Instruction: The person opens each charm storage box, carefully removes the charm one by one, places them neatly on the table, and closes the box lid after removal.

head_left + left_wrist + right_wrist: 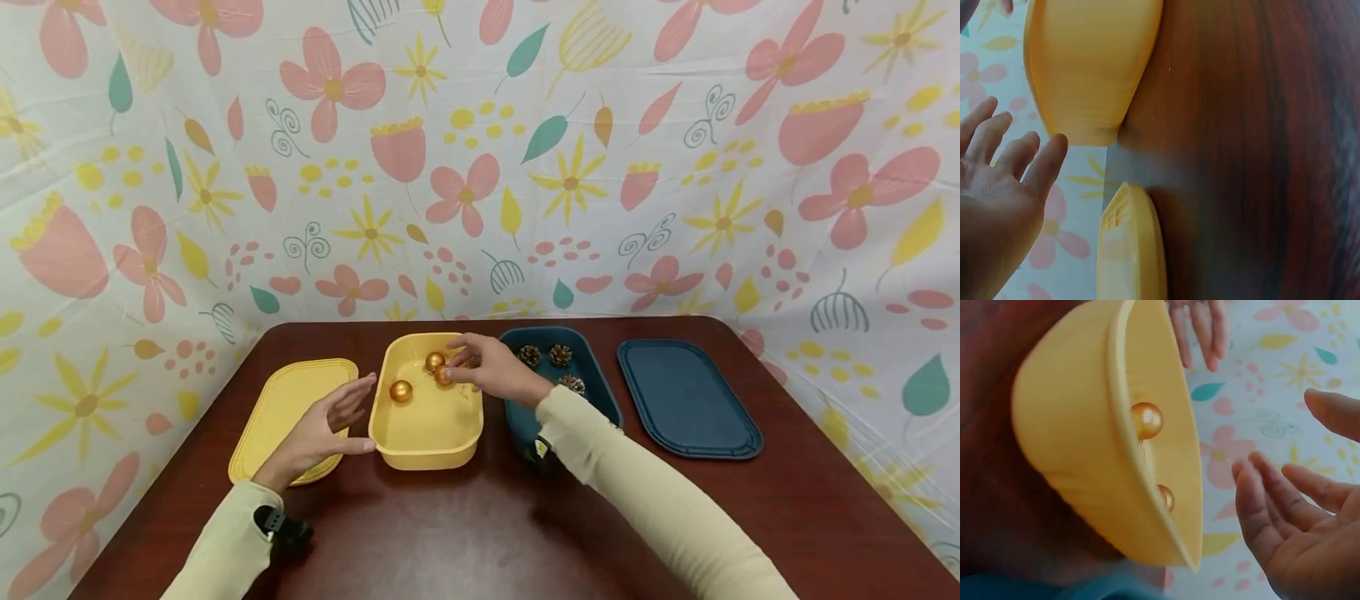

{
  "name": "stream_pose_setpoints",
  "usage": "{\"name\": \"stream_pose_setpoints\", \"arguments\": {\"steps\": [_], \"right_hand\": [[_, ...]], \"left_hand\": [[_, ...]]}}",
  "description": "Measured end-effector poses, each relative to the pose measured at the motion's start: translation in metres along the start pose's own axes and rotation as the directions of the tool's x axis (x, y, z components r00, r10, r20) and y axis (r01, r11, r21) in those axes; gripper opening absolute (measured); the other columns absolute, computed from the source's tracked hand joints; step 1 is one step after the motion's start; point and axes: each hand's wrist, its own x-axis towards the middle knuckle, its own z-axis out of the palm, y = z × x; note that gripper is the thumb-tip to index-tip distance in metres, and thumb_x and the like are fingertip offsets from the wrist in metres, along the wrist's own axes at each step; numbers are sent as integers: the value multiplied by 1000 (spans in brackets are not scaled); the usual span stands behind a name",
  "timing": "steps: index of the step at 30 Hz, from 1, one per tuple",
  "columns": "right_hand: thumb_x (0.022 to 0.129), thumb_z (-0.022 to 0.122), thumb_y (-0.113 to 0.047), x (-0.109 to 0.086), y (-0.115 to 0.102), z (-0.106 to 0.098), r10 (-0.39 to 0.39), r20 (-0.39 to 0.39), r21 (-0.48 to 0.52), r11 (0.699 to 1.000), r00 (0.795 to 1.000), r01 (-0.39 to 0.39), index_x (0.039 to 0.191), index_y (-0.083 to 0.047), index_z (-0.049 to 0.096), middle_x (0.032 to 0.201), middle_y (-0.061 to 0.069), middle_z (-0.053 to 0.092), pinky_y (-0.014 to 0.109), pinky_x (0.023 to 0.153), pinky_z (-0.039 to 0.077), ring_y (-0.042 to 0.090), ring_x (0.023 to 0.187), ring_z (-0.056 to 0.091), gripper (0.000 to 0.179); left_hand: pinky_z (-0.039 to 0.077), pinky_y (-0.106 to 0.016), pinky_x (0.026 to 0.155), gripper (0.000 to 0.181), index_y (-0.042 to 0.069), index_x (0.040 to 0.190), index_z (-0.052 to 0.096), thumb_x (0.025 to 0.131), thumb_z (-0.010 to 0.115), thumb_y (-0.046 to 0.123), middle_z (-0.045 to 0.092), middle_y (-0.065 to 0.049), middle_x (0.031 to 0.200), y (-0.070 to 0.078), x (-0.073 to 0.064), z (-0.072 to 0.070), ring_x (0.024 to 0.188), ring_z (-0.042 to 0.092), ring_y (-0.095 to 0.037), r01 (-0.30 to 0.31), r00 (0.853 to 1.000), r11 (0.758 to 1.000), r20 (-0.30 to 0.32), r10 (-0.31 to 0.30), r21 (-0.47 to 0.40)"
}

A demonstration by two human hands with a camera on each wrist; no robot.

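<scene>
Above the yellow box [426, 459], the right hand [491, 367] is held unclenched; beside the box, the left hand [321, 429] likewise. Pine cones [560, 355] are shown only by the head view.

Three golden balls [401, 392] are showing in one yellow box [429, 429]. Left of that box one yellow lid [288, 408] is lying; right of it one blue box [585, 360] is showing three pine cones [560, 356], and farther right one blue lid [688, 400] is lying.
</scene>
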Motion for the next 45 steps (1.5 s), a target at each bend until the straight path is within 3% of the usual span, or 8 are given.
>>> {"name": "stream_pose_setpoints", "arguments": {"steps": [7,17,20,24,29,32,39,45], "right_hand": [[96,69,-28,41,-23,14,-35,146,-220,973,989,67,136,-10,60,116,10,73,32,85,59,22,102,71,45],[95,69,-22,77,-32,34,45,291,-376,924,956,71,135,-3,61,110,13,73,35,77,60,30,91,71,44],[94,70,-20,83,-29,44,37,271,-409,909,962,80,131,-2,64,107,12,75,30,74,59,28,92,72,41],[91,75,-16,90,-27,53,-8,163,-440,894,987,80,121,-6,72,107,9,76,24,75,56,20,93,71,33],[87,78,-14,96,-26,58,-49,86,-448,890,995,82,116,-11,76,110,7,77,33,93,57,21,102,70,29],[86,80,-16,98,-23,60,-35,84,-467,882,996,71,118,-11,75,114,7,76,36,98,55,21,104,69,32],[85,81,-15,102,-13,68,19,127,-486,873,992,46,123,-10,73,123,8,73,28,85,56,22,106,67,39],[83,82,-14,104,-6,75,48,118,-534,845,992,23,123,-14,74,127,3,72,30,89,57,21,106,66,41]], "left_hand": [[29,-60,117,88,4,158,29,85,79,6,29,-19,164,-6,4,7,150,32,-40,51,999,998,13,-50,-25],[34,-41,117,91,8,158,32,82,83,10,30,-14,165,-10,11,12,153,27,-32,74,996,995,-47,-77,-72],[35,-40,117,91,5,157,31,82,82,8,30,-16,164,-11,8,11,152,27,-34,74,995,994,-52,-79,-86],[35,-38,117,92,4,158,29,82,82,10,28,-17,165,-12,5,10,153,25,-35,75,996,993,-39,-79,-88],[34,-30,117,94,6,158,30,82,83,11,28,-14,165,-12,3,9,153,26,-31,88,994,993,-51,-92,-79],[35,-26,116,94,5,158,29,82,83,12,28,-16,165,-10,4,9,153,26,-31,83,995,995,-50,-86,-63],[28,-48,120,91,2,158,28,84,81,13,23,-18,166,-12,3,13,152,25,-35,97,995,993,-18,-98,-74],[26,-50,121,91,3,158,27,85,80,16,25,-19,165,-16,2,16,153,26,-36,114,993,990,-6,-115,-87]]}}
